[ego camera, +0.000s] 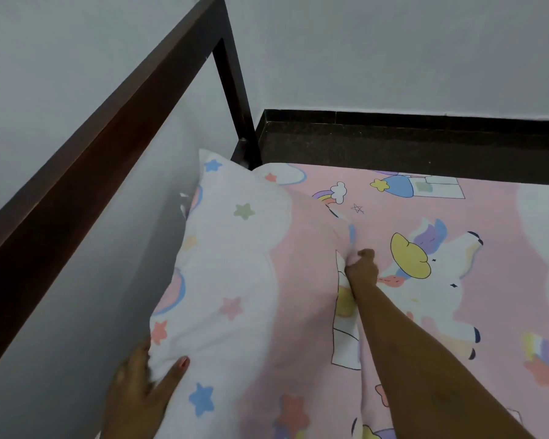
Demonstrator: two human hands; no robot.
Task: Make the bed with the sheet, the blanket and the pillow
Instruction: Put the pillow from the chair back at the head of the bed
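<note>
The pillow [235, 264], in a white and pink case printed with stars, lies on the bed with its long side against the dark wooden bed frame [108, 137]. Both hands are on it.

The left hand [137, 384] holds the pillow's near corner on the frame side. Its thumb lies stretched across the top of the case and its fingers wrap round the edge, so the corner is clasped between them.

The right hand [362, 267] is at the pillow's opposite long edge, about halfway along. Its fingers are curled tight into the fabric and bunch the case where it meets the sheet [457, 280].

The pink sheet, printed with unicorns and rainbows, is spread flat over the mattress beside and under the pillow. Past the pillow's far end stands the frame's corner post [235, 99], with dark floor [393, 147] and a pale wall [393, 52] beyond it
</note>
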